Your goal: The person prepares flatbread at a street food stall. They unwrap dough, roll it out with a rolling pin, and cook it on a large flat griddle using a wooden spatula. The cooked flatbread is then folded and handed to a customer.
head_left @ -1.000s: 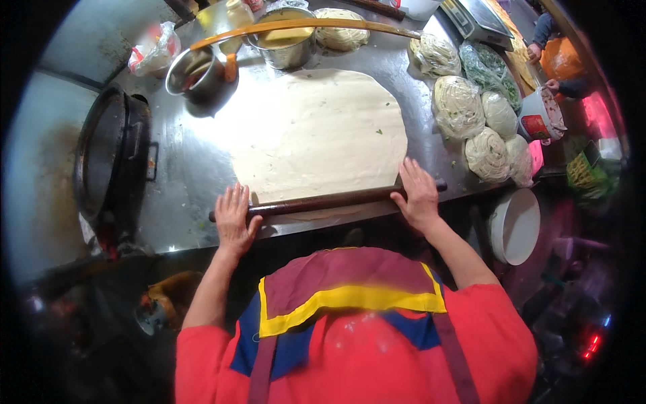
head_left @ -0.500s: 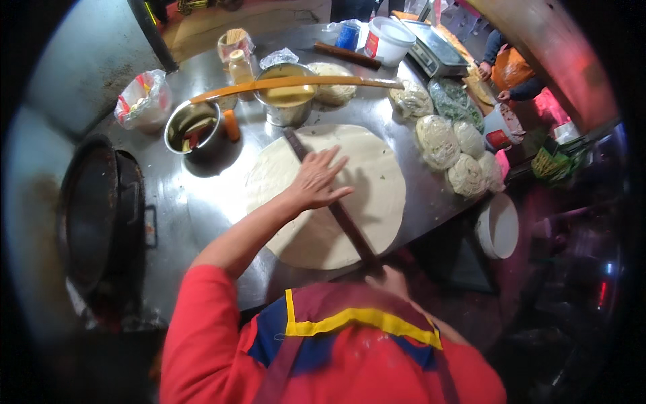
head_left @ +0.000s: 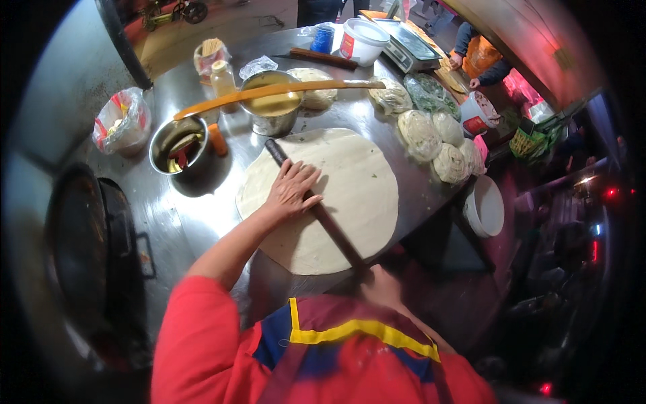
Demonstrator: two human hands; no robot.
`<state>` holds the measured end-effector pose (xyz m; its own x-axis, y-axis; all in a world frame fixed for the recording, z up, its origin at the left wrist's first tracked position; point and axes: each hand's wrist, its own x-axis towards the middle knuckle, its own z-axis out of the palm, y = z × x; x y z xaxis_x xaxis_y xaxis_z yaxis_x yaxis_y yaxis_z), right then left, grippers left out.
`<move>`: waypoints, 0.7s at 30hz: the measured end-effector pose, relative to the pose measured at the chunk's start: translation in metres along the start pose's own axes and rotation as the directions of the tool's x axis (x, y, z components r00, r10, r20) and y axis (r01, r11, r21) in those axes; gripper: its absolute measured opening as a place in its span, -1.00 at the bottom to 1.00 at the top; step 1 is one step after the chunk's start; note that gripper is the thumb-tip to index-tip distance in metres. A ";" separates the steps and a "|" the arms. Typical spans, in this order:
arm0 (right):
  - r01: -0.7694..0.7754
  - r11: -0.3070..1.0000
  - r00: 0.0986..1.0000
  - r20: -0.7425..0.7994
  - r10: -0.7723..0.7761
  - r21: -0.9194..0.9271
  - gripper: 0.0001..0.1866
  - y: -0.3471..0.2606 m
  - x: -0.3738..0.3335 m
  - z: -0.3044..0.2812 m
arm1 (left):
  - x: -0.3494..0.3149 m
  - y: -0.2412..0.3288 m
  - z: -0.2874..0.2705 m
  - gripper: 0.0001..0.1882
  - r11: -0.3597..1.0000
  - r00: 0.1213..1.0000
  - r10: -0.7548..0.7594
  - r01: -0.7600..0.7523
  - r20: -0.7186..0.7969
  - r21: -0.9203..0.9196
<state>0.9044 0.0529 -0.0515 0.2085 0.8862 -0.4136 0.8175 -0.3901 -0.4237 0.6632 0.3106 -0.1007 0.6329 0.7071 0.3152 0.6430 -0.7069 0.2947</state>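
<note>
A dark wooden rolling pin (head_left: 340,240) lies slantwise across a large, thin round of pale dough (head_left: 363,168) on the metal table. My left hand (head_left: 293,188) rests flat over the pin's upper half, its fingers stretched out and the thumb apart. At the near end, close to my apron, my right hand (head_left: 382,286) is wrapped round the pin; part of its grip is hidden. Small dark flecks dot the dough.
Beyond the dough, a long wooden stick (head_left: 282,89) spans a steel pot (head_left: 182,145) and a pot of yellowish liquid (head_left: 272,124). Wrapped dough balls (head_left: 420,135) sit to the right, near a scale (head_left: 410,47). A black pan (head_left: 77,242) stands left. Another person's hands (head_left: 464,71) show at far right.
My left hand has settled from raised, spread fingers onto the pin. My right hand shows more fully at the pin's near end. The whole view has shifted slightly.
</note>
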 end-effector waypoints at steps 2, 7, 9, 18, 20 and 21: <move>0.004 0.996 0.998 0.065 -0.009 0.087 -0.69 -0.001 -0.002 0.002 | -0.027 -0.011 -0.010 -0.30 1.000 1.000 -0.008 0.008 0.028 0.000; 0.155 0.953 0.980 0.082 -0.182 0.260 -0.61 0.020 0.016 0.021 | -0.070 -0.016 -0.026 -0.19 0.994 0.998 -0.062 0.059 0.025 0.091; 0.143 0.958 0.983 0.079 -0.167 0.248 -0.65 0.010 0.018 -0.002 | -0.063 -0.007 -0.026 -0.14 0.992 0.996 -0.085 0.086 -0.010 0.090; 0.130 0.961 0.982 0.102 -0.159 0.243 -0.65 0.101 0.067 -0.050 | 0.099 0.065 0.059 -0.17 0.999 0.998 -0.029 0.028 0.054 0.017; 0.204 0.958 0.974 0.058 -0.220 0.202 -0.61 0.126 0.077 -0.052 | 0.142 0.084 0.068 -0.18 0.997 0.984 -0.070 0.066 0.166 0.028; 0.252 0.947 0.964 0.034 -0.263 0.200 -0.60 0.133 0.081 -0.057 | 0.162 0.091 0.074 -0.19 0.996 0.976 -0.092 0.087 0.195 0.037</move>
<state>1.0607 0.0864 -0.0956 -0.0323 0.9487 -0.3145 0.7195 -0.1963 -0.6662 0.8563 0.3620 -0.0896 0.6428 0.7589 0.1042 0.7111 -0.6418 0.2871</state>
